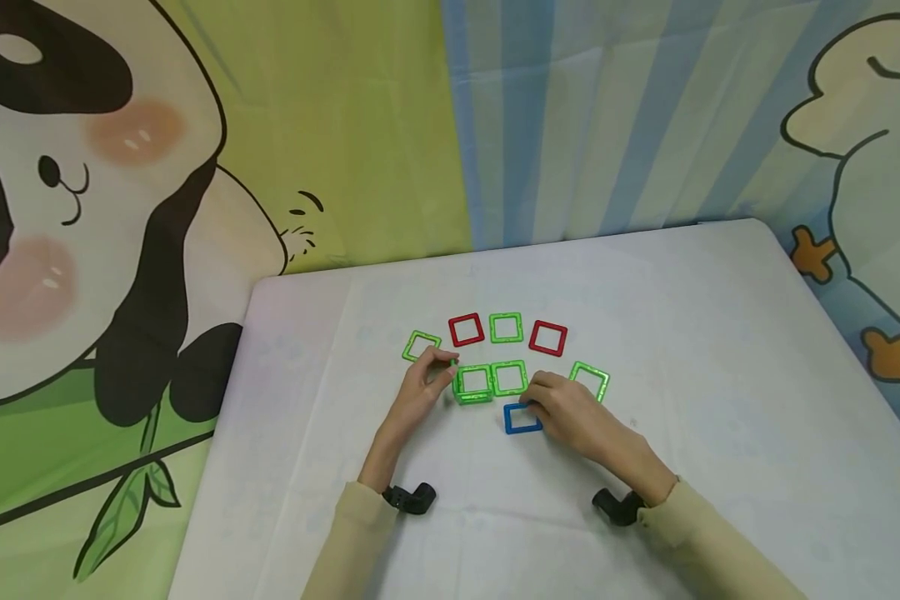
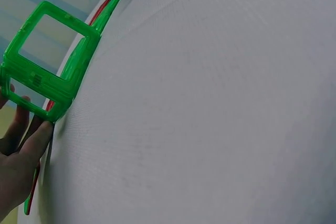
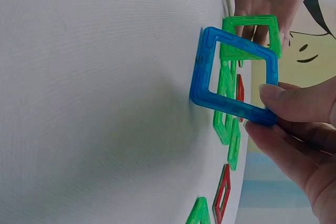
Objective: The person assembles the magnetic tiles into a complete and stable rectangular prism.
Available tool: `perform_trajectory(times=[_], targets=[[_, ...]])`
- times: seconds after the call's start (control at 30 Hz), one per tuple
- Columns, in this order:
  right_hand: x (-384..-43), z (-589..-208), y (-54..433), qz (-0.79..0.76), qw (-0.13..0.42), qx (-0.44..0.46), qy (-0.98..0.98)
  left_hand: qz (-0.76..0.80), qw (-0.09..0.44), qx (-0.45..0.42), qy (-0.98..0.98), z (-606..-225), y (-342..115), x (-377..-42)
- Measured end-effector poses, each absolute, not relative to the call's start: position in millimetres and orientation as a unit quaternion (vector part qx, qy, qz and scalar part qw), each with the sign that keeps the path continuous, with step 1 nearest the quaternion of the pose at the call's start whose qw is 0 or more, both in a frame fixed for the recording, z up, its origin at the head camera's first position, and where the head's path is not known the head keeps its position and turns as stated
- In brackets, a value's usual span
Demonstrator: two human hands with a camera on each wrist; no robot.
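Observation:
My right hand (image 1: pixel 573 412) pinches a blue square magnetic tile (image 3: pixel 202 72) by one edge, thumb on one side and fingers on the other. That tile stands tilted near the front of the table. At the middle is a small box of green square tiles (image 1: pixel 474 399), with upright sides in the left wrist view. My left hand (image 1: pixel 420 392) pinches a green tile at the box's left side between thumb and fingers. Right beside the box is another green square tile (image 1: pixel 510 392).
Behind the box, an arc of loose tiles lies on the white table (image 1: pixel 322 417): a green tile (image 1: pixel 407 348), a red tile (image 1: pixel 453 333), a green tile (image 1: pixel 506 340), a red tile (image 1: pixel 548 350) and a green tile (image 1: pixel 603 387). A printed cloth backdrop (image 1: pixel 375 150) rises behind.

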State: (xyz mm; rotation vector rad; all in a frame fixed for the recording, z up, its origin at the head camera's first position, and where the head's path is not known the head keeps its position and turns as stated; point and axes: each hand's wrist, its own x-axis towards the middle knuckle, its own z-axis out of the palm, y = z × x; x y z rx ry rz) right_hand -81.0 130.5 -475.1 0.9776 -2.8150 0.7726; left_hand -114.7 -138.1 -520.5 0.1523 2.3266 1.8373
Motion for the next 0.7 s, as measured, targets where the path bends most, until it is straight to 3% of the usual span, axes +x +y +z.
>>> perform_trajectory(times=[0.7], targets=[[-87.7, -470.7, 127.1, 0.266, 0.059, 0.326, -0.905, 0.61, 0.081, 0.05, 0.787, -519.7, -137.8, -113.9]])
